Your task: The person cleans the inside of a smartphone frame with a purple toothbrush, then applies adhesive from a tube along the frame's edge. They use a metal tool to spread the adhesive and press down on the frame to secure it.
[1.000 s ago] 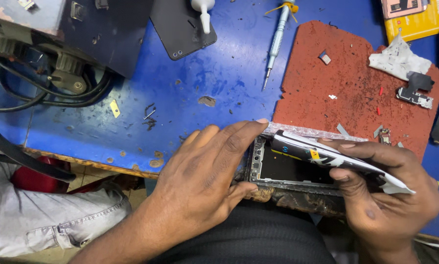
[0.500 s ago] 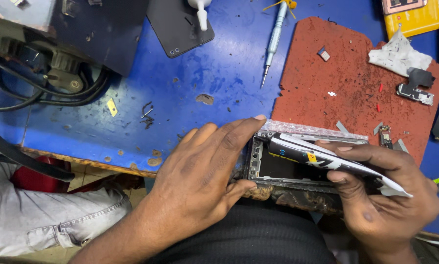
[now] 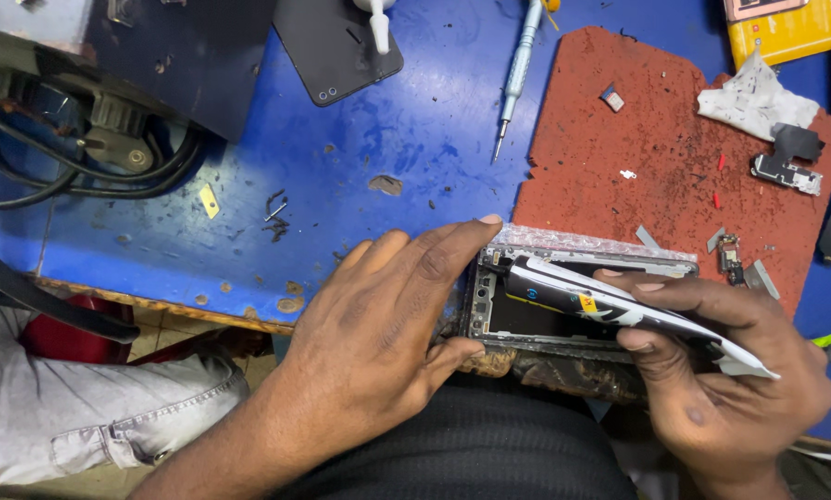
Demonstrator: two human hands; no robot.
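An opened phone frame (image 3: 563,306) lies at the near edge of the blue worktable (image 3: 415,130), partly on the red mat (image 3: 637,120). My left hand (image 3: 378,324) grips the frame's left end, thumb under it and fingers over the top edge. My right hand (image 3: 721,370) pinches a thin white-backed battery or panel (image 3: 610,301) and holds it tilted up out of the frame, its left end still down by the frame's top left corner.
A screwdriver (image 3: 515,69) and a dark phone back cover (image 3: 337,46) lie at the back. Small metal parts (image 3: 786,171), a crumpled white wipe (image 3: 753,97) and screws sit on the mat. A machine with black cables (image 3: 91,139) stands at left, a yellow box (image 3: 786,32) at top right.
My right hand has lifted the thin panel a little higher and shifted slightly left. My left hand keeps its grip on the frame.
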